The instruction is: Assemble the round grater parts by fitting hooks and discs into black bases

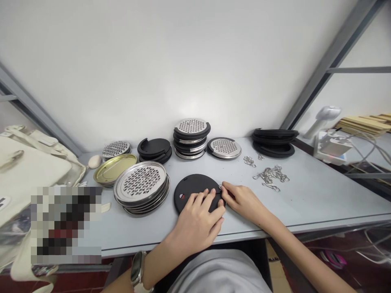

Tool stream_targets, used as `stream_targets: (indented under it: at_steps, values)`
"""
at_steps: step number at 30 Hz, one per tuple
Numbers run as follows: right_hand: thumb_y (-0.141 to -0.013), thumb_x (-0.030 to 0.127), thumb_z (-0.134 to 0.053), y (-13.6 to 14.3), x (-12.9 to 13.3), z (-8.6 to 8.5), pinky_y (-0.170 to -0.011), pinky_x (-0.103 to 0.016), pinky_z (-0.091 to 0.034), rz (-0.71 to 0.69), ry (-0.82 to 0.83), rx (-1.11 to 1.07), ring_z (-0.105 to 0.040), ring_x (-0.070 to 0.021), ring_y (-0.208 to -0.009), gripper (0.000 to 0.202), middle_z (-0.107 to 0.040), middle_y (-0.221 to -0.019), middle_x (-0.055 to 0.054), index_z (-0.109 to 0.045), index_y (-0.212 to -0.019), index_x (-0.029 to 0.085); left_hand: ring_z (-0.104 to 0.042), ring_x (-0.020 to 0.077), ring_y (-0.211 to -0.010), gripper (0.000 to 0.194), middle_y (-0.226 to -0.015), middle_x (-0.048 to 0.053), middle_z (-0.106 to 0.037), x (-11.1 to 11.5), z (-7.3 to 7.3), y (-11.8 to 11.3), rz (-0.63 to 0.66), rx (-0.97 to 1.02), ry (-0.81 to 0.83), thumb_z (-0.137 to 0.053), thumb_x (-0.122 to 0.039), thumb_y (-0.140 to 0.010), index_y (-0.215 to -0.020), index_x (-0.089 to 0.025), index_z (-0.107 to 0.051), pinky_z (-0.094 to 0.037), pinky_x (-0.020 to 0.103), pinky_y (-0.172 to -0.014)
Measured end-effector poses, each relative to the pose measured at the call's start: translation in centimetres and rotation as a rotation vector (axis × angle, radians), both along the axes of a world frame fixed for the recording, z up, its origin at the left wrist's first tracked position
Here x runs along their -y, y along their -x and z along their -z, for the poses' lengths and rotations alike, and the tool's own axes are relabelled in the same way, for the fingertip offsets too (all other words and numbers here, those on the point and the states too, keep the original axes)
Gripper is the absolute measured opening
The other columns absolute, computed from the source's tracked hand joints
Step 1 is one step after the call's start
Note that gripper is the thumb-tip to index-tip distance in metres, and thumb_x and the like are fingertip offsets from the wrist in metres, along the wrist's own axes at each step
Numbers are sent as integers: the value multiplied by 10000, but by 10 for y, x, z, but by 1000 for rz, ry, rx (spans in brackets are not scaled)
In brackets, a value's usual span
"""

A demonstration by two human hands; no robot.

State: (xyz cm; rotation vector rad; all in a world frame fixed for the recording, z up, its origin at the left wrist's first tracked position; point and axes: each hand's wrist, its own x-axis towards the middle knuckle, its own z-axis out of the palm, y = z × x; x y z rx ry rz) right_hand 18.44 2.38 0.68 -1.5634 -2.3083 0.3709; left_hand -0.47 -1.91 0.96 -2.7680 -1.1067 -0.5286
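Black round lid (191, 188): flat on table (320, 195), pinned under left hand (197, 221), fingers spread. Right hand (244, 199) pinches small metal clip (220, 187) at lid's right rim. Loose clips (270, 176) lie beyond right hand.

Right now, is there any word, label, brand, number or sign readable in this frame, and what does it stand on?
None can be read.
The black round lid under the left hand and right hand bears a small red and white mark, too small to read.
The white box at the right shows no legible print.
The patch at lower left is blurred out.
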Motion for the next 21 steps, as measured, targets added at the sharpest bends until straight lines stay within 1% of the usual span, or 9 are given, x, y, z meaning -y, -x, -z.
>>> stream_targets:
  at_steps: [8, 12, 21]
  values:
    - [-920, 259, -340, 0, 0, -1, -510, -240, -240, 4, -3, 9, -462, -139, -466, 212, -523, -553, 18, -407, -721, 222, -456, 291, -1196, 337, -1343, 126, -476, 0, -1, -1, -9, 7, -9, -434, -307, -924, -1226, -186, -522, -374, 433, -932]
    - [-920, 262, -339, 0, 0, 0, -510, -240, -238, -5, -2, -4, -442, -136, -462, 209, -501, -550, 24, -388, -721, 224, -465, 291, -1185, 336, -1335, 126, -482, 1, 0, -1, -9, 11, -19, -447, -311, -918, -1220, -186, -525, -380, 428, -924]
    - [-921, 269, -330, -1, -1, 2, -515, -241, -225, -12, -2, -14, -407, -130, -458, 207, -455, -547, 36, -349, -720, 226, -441, 293, -1198, 340, -1348, 129, -462, -1, 1, 0, 2, -5, 4, -409, -310, -934, -1233, -181, -507, -362, 440, -933]
